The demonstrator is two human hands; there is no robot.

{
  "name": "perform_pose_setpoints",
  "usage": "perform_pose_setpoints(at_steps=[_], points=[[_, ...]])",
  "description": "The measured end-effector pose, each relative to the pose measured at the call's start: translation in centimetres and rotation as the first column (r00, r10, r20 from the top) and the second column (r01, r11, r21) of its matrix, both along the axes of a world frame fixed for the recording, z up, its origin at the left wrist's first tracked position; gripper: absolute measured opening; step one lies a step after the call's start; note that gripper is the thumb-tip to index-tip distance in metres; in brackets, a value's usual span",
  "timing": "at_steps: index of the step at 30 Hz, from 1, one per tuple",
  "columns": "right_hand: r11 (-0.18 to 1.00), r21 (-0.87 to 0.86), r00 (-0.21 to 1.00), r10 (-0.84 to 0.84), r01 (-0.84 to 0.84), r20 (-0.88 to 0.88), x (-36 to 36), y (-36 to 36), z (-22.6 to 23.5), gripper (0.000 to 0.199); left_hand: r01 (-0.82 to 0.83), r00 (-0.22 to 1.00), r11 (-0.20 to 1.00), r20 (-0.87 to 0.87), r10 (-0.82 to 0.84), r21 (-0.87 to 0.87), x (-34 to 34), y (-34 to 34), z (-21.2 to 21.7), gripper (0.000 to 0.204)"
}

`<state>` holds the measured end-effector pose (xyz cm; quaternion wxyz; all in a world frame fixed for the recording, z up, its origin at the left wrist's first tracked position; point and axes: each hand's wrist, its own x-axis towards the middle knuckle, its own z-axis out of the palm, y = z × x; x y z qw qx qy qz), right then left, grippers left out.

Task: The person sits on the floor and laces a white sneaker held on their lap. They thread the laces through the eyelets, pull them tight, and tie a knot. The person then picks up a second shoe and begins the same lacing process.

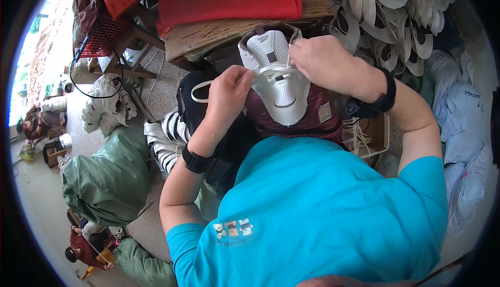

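White shoe upper (289, 113) lies over maroon quilted cloth (327, 98), toe toward body, lace (278, 70) across throat. Left hand (229, 90): thumb and forefinger pinch lace, loop hanging outward. Right hand (323, 62): fingertips pressed together at eyelet edge, contents hidden. Step, as judged: lacing. Next move seemingly calls for drawing lace snug evenly.

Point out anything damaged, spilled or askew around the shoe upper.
Nothing stands out as damaged or spilled. The white lace loops loosely beside the left hand, but lace also crosses the shoe upper, so that slack doesn't look odd.
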<state>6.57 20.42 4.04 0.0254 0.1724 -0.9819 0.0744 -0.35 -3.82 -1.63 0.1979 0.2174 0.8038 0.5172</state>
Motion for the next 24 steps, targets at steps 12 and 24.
perform_pose_setpoints(at_steps=[12,24], points=[[0.964,-0.099,0.954,0.258,-0.246,0.149,-2.5,3.1,2.7,0.027,0.093,0.971,0.996,0.22,-0.094,0.017,-1.3,1.2,0.4,0.022],[0.903,-0.394,0.843,0.073,0.17,0.533,-3.6,3.0,0.5,0.021,0.496,0.728,0.831,-0.401,-0.556,-0.252,-6.6,1.6,5.2,0.031]])
